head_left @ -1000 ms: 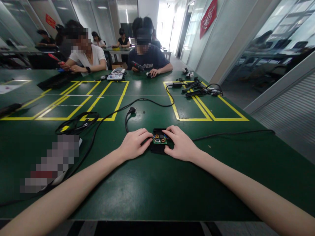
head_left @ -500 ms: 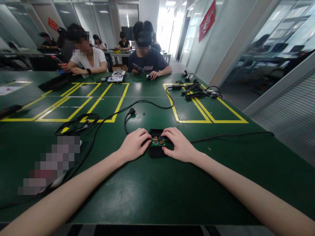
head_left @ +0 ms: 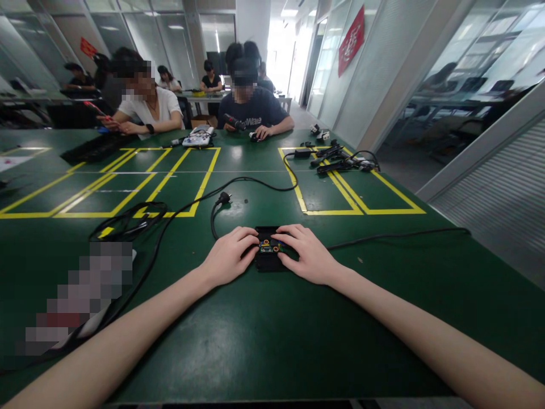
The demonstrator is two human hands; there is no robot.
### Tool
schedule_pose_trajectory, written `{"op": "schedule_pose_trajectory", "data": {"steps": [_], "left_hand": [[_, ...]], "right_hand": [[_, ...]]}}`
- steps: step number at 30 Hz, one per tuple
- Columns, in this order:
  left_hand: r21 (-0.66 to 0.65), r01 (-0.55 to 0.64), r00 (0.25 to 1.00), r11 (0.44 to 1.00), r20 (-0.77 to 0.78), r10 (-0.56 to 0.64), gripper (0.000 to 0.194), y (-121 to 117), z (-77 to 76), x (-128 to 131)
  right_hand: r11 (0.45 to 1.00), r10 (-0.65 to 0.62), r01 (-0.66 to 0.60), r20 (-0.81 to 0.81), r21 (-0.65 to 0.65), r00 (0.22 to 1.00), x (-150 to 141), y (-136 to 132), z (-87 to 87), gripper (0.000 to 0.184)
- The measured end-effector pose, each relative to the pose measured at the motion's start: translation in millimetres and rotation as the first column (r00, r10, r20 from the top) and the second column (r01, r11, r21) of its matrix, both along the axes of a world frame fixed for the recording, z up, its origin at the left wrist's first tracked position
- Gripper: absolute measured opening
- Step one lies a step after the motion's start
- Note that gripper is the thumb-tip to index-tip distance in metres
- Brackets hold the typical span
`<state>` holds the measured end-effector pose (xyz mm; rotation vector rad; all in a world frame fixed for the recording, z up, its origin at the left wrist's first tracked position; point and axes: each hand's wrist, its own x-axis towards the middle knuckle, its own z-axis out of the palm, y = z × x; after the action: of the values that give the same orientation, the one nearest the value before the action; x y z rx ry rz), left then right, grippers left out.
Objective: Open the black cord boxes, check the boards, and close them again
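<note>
A small green circuit board [head_left: 267, 249] with round orange-ringed coils lies between my hands, over an opened black plastic casing [head_left: 269, 264]. From the left, my left hand [head_left: 232, 254] pinches the board's end with bent fingers and thumb. My right hand [head_left: 310, 254] grips the opposite end, its thumb in front and its fingers curled behind. Fingertips cover both ends of the board. Out from under my right hand runs a black cable [head_left: 395, 234] towards the right.
A black plug [head_left: 224, 197] on a short cable lies behind my left hand. Left are a coiled cable [head_left: 128, 224] and a pixelated power strip [head_left: 80, 301]. Black adapters and cables [head_left: 340, 159] sit at the back right. Two people work across the green table [head_left: 264, 341].
The view has shifted slightly, so everything sits a little further left. Both hands keep their hold, and the circuit board appears slightly lower against the casing.
</note>
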<state>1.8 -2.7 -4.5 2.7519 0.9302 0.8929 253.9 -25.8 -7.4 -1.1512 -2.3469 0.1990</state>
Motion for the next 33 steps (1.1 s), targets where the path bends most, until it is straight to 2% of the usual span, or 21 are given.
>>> {"op": "schedule_pose_trajectory", "data": {"steps": [7,11,14,16,19,26,33], "left_hand": [[-0.002,0.0,1.0,1.0,0.012,0.0,0.015,-0.1,0.8,0.8],[-0.006,-0.025,1.0,1.0,-0.011,0.025,0.016,-0.8,1.6,0.7],[-0.016,-0.047,0.999,0.999,-0.009,0.047,0.018,-1.5,2.2,1.2],[-0.013,-0.052,0.999,0.999,-0.003,0.052,0.018,-2.3,3.4,1.4],[-0.007,-0.044,0.999,0.999,0.029,0.044,0.019,-4.1,6.8,1.1],[-0.089,0.088,0.992,0.992,0.092,-0.08,0.013,-7.6,11.8,-2.0],[-0.155,0.153,0.986,0.976,0.085,-0.142,0.012,-7.6,11.9,-3.8]], "right_hand": [[1.0,0.004,-0.004,-0.108,0.001,0.994,2.1,-0.8,0.9,0.038],[0.997,-0.047,0.055,-0.176,0.044,0.983,13.8,3.5,5.9,0.024],[0.999,0.038,-0.034,-0.112,0.035,0.993,27.7,10.2,8.0,0.007],[0.994,0.11,-0.109,-0.083,0.014,0.99,35.0,13.8,7.9,0.011],[0.993,0.115,-0.115,-0.108,0.005,0.987,39.0,14.4,7.3,0.014],[0.984,0.178,-0.174,-0.161,0.037,0.971,33.2,2.5,12.3,0.01],[0.971,0.225,-0.23,-0.088,-0.061,0.971,34.8,-0.8,16.7,0.011]]}}
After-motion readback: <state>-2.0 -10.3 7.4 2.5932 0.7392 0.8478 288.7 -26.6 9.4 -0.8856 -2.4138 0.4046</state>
